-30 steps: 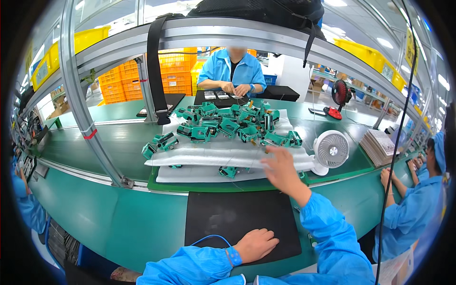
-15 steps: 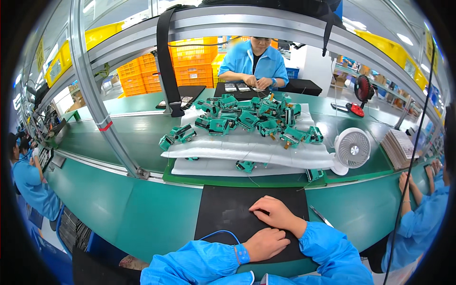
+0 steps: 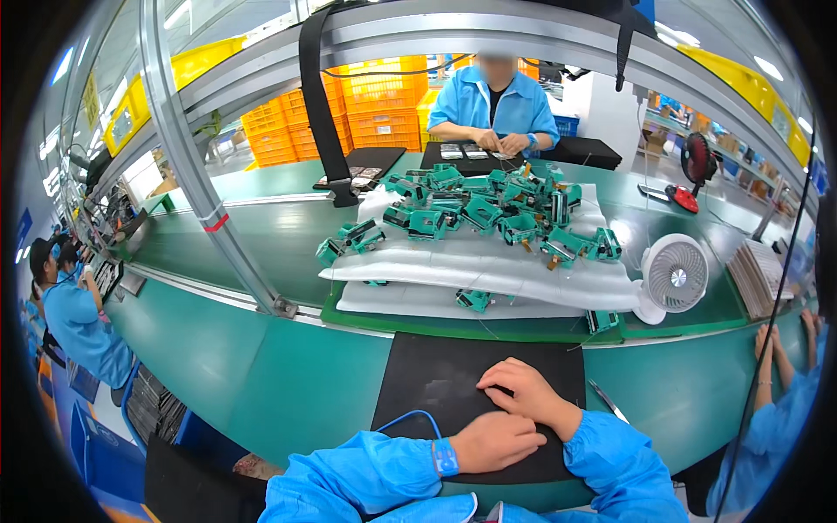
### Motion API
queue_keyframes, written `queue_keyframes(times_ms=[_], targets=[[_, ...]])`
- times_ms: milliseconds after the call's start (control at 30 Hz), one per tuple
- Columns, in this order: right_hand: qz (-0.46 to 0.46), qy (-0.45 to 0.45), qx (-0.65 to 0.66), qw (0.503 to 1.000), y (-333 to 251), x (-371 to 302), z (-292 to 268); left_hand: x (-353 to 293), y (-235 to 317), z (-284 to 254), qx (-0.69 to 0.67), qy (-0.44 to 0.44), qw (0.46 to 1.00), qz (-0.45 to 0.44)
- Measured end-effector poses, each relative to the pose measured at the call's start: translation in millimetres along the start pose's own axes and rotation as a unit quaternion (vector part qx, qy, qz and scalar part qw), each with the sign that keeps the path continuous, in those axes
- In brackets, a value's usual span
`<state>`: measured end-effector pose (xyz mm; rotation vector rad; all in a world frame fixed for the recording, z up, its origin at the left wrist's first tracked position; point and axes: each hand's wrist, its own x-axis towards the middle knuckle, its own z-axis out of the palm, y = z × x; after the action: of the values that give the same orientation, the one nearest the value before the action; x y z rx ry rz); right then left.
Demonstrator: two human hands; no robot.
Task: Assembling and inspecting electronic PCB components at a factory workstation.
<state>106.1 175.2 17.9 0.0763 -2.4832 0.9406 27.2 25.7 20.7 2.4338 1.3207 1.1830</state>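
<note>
On a black mat [image 3: 418, 383] in front of me, both of my hands rest with nothing in them. My left hand [image 3: 499, 443] lies nearer to me, loosely stretched toward the right, with a blue wrist strap [image 3: 445, 457] and its blue cord [image 3: 410, 416] at the wrist. Just beyond it, my right hand [image 3: 529, 391] is laid across the mat, pointing left, its thumb apart from the slightly bent fingers. The left fingertips come close to the right wrist. A pair of slim metal tweezers [image 3: 608, 401] lies right of the mat.
Beyond the mat, many green plastic parts [image 3: 481, 213] with wires are heaped on white foam sheets [image 3: 471, 268]. A white fan [image 3: 677, 275] stands right of them. A metal post [image 3: 187, 157] rises at left. Across the bench sits a co-worker [image 3: 494, 105]; orange crates [image 3: 384, 105] are stacked behind.
The whole view has swung slightly left, so the scene sits farther right in the picture. My hands keep nearly the same pose on the mat.
</note>
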Motion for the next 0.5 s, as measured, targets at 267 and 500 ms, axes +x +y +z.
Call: queue_keyframes(times_ms=[267, 500], targets=[[0.031, 0.012, -0.013, 0.999, -0.3, 1.1, 1.1, -28.7, -108.0, -179.8, 0.265, 0.289, 0.898, -0.199], [0.046, 0.001, -0.027, 0.999, -4.8, 8.3, 0.8, -92.2, -247.0, -287.7, 0.309, 0.265, 0.802, -0.438]])
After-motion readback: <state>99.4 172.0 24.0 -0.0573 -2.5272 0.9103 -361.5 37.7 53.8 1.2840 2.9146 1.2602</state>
